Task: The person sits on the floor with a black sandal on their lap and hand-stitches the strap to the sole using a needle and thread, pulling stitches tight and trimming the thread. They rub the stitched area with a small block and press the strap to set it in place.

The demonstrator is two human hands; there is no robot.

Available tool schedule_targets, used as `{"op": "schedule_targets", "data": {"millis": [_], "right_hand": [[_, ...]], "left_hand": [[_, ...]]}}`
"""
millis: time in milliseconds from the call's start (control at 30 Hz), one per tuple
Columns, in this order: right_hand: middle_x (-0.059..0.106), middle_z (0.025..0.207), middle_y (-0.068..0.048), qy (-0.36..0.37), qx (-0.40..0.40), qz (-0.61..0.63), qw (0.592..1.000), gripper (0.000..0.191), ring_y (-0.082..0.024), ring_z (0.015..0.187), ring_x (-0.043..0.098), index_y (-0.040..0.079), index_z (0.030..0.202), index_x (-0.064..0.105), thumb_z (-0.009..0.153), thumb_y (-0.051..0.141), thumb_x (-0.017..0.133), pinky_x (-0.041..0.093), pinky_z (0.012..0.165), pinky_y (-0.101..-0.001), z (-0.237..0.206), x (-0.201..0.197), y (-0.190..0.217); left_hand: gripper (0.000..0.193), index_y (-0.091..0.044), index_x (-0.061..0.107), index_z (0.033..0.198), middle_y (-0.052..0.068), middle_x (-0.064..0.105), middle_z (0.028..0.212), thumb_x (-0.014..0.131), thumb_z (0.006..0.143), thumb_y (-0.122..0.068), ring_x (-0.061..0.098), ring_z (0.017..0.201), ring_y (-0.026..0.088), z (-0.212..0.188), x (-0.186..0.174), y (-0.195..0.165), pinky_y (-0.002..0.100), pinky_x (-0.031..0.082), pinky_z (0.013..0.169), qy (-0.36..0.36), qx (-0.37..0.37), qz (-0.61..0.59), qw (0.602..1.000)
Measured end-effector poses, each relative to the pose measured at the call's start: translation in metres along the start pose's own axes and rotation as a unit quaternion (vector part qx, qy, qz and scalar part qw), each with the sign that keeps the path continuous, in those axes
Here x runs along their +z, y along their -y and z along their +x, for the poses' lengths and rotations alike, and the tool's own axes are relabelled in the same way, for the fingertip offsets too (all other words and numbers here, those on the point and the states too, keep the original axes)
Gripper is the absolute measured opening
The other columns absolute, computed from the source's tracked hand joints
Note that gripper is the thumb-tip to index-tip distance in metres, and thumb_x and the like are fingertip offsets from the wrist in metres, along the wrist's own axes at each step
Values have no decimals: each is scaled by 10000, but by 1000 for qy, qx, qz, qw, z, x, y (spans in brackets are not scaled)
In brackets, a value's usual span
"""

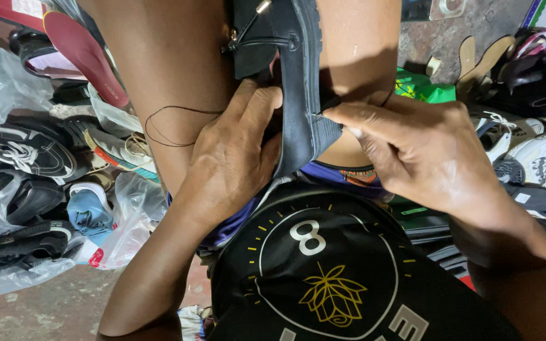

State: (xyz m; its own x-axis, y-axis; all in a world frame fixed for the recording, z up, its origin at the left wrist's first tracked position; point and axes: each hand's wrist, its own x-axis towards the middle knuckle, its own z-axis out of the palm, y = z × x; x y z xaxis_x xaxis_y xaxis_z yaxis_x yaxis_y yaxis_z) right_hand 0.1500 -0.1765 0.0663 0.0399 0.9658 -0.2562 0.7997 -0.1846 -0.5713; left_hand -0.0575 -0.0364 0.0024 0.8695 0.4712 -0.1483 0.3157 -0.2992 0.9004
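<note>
Fingers (349, 120) of my right hand (424, 158) pinched together on black thread (172, 120) at the sandal sole's (301, 95) edge, frame centre; left hand (235, 158) clamps the sole. Stitching partway, by my judgement.

Probably a shoe-repair stall or workshop: worn sneakers (30, 151), bagged shoes (23, 199), loose soles (485, 60) and sandals (532, 196) crowd the concrete floor (52, 309).

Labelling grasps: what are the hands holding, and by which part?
Left hand grips the black rubber-soled sandal by its sole edge near one end; right hand pinches something at the opposite edge, probably the thin black thread.
</note>
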Motion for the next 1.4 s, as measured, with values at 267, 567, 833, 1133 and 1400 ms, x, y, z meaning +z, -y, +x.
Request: {"op": "schedule_targets", "data": {"millis": [267,567,833,1133,1400], "right_hand": [[700,773,-81,32,-84,-139,986,399,-135,482,575,73,1240,738,849,19,681,468,415,-284,19,-15,3],[740,856,-112,3,-163,-59,985,243,-156,536,632,84,1098,742,862,33,717,492,430,-276,37,-12,-34],[741,764,-109,-27,-198,-64,978,71,-147,510,630,60,978,733,915,40,707,466,398,-275,48,7,-40],[711,827,-49,23,-90,62,994,79,-116,517,597,48,948,697,960,77,770,454,471,-286,43,5,-36],[698,849,-41,8,-64,117,991,75,-110,636,635,42,996,707,967,66,772,465,526,-250,26,4,-50]], "left_hand": [[381,-126,518,1275,171,584,1332,686,944,-41,670,976,435,12,3,1,496,565,784,11,-22,30,999],[448,-47,437,1332,229,553,1306,626,929,5,647,1051,456,15,-5,14,501,556,806,43,45,-12,998],[444,-26,438,1320,238,553,1345,629,922,14,665,1039,434,16,-7,15,466,569,787,38,67,15,997],[309,-48,577,1249,160,604,1168,703,967,-44,672,1008,383,0,-7,-1,444,559,811,-31,13,9,999],[165,0,578,929,119,624,930,572,1056,-105,606,841,252,-79,-40,20,359,459,706,-275,-181,125,936]]}}
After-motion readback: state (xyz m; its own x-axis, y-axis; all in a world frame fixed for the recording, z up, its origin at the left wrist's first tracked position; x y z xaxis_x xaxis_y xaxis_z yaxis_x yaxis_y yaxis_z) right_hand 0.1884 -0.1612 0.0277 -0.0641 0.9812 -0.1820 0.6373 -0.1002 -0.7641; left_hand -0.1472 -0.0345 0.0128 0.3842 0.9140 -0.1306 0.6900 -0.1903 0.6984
